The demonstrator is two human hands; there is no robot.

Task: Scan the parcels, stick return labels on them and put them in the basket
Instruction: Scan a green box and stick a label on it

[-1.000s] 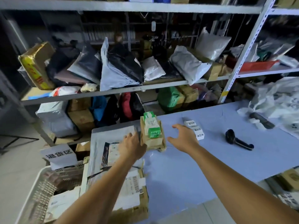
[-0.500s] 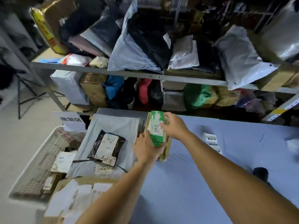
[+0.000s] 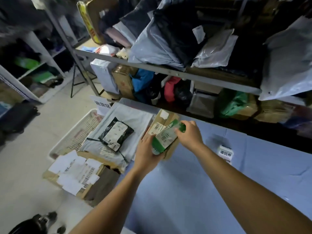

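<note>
A small green and white box (image 3: 166, 136) lies tilted on a brown cardboard parcel (image 3: 161, 123) at the left end of the blue table (image 3: 185, 191). My left hand (image 3: 146, 153) grips the green box's near end from below. My right hand (image 3: 190, 134) holds its far end from above. A white basket (image 3: 76, 134) stands on the floor left of the table, partly covered by parcels. Return labels (image 3: 225, 152) sit on the table to the right of my hands.
A grey mailer bag (image 3: 128, 119) with a small black parcel (image 3: 116, 133) on it lies over the basket, and a taped cardboard box (image 3: 79, 173) sits nearer. Metal shelving (image 3: 168, 69) packed with bags and boxes stands just behind the table. A sign (image 3: 102, 104) stands by the basket.
Both hands reached in and took hold of the green box, which was standing upright and now lies tilted. The view has swung left and down towards the basket.
</note>
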